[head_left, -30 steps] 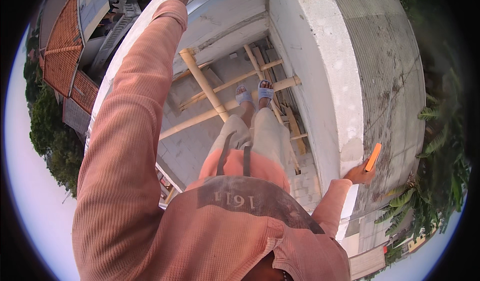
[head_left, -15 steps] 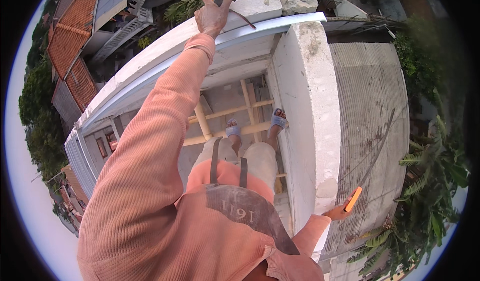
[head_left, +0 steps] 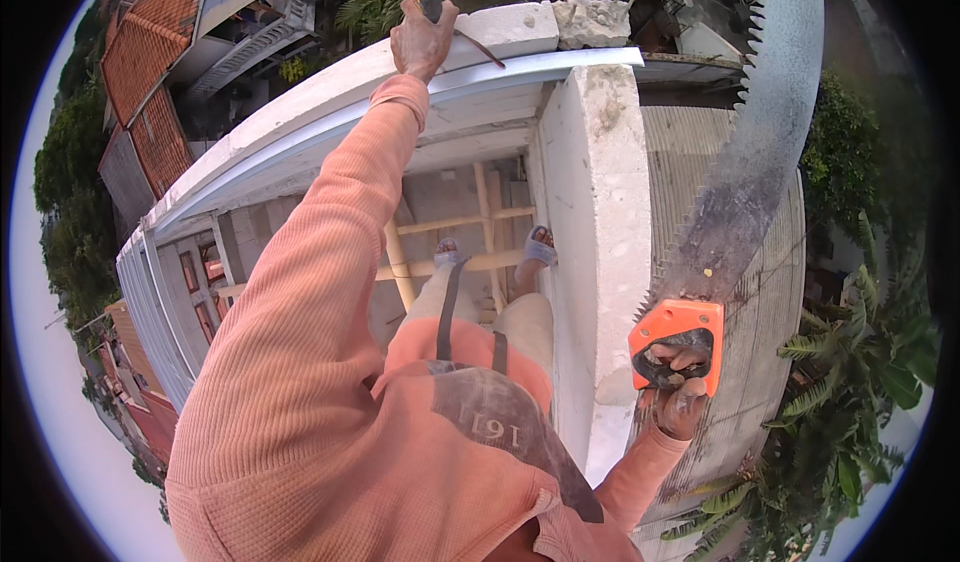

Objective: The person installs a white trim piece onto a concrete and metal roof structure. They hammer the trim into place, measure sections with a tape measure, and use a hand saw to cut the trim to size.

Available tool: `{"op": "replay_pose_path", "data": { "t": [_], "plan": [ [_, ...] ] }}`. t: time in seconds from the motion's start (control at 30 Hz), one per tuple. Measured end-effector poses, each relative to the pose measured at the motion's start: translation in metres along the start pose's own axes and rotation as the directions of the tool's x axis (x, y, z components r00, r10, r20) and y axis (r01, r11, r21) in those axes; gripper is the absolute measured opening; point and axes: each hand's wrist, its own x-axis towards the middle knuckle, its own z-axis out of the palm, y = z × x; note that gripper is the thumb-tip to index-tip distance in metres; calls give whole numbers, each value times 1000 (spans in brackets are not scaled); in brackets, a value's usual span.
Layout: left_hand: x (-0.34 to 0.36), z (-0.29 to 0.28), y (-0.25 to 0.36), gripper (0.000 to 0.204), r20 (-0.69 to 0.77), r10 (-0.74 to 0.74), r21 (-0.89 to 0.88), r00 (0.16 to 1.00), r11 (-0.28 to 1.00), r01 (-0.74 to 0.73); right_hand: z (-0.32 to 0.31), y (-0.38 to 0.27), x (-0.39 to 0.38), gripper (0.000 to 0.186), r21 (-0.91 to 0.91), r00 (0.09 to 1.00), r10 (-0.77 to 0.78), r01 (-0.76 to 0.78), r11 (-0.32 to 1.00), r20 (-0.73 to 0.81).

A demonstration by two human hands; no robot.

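Note:
At the far wall top, my left hand [head_left: 420, 47] is closed around a small dark blocky thing [head_left: 429, 3]; its kind is unclear. A thin reddish-brown rod [head_left: 483, 50] sticks out to the right beside this hand, over the white block wall [head_left: 510, 30]. At the lower right, my right hand [head_left: 680, 402] grips a handsaw by its orange handle [head_left: 677, 314], fingers through the black-lined opening. The wide grey saw blade [head_left: 765, 152] points up and away, flat side showing, its teeth along the left edge. It stands over the corrugated roof, apart from the wall.
A white block wall [head_left: 622, 212] runs along my right, meeting the far wall near a rough concrete lump [head_left: 592, 24]. A pale metal strip [head_left: 560, 65] lies along the far wall. My sandalled feet stand on bamboo poles [head_left: 490, 262] above a drop. Corrugated roofing [head_left: 770, 342] lies right.
My right hand has raised and turned the handsaw, so its blade now shows broadside, standing much higher in view. My left hand stays on the far wall, the dark thing still in it.

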Motion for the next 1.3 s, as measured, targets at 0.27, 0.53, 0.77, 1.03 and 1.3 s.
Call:
{"op": "replay_pose_path", "data": {
  "t": [0.27, 0.53, 0.77, 1.03, 1.3],
  "plan": [
    [3, 5, -2, 75, -45, -22, 6, 999, 1000, 23, 105, 33, 101, 45, -267, 993, 109, -91, 959, 53],
    [3, 8, -7, 69, -78, 15, -5, 997, 1000, -16, 134, 55, 119, 37, -739, 994, -81, 3, 674, -70],
    [2, 6, -2, 69, -63, 4, 2, 998, 1000, -4, 131, 65, 117, 25, -790, 913, -398, 308, 530, 89],
    [4, 6, -3, 71, -60, 0, 28, 998, 1000, 2, 123, 64, 114, 22, -693, 970, -241, 164, 702, -15],
    [3, 8, -4, 71, -88, 22, 50, 996, 999, -18, 109, 67, 126, 28, -638, 975, -223, 177, 749, 8]
  ]
}}
